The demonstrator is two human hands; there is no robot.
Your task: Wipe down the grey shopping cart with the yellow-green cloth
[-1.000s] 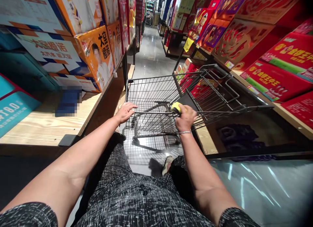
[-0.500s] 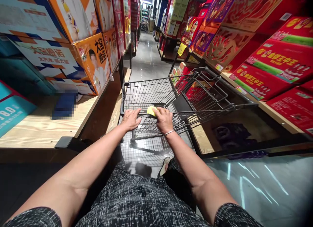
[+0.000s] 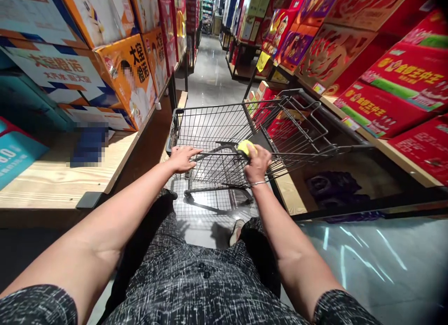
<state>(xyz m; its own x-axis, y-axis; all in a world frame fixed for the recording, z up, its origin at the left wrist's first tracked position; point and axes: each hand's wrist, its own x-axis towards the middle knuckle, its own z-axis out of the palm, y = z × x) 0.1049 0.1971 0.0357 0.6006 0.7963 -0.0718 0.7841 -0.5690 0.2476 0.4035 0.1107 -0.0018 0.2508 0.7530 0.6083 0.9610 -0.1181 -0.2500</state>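
A dark wire shopping cart stands side-on in the aisle in front of me. My left hand rests on its near top rail by the left corner, with the thumb below the rail and the fingers over it. In my right hand is a yellow sponge with a dark underside, pressed against the same rail farther right. The fingers cover part of the sponge. Through the wires the basket shows only its mesh and the floor.
On the left, orange and white drink cartons are stacked on a wooden shelf. Red boxes fill the right shelf, close to the cart handle. A tiled aisle runs ahead between shelves.
My right hand has slid the sponge to the right along the cart's near rail, away from my left hand. My left hand has moved slightly left toward the corner.
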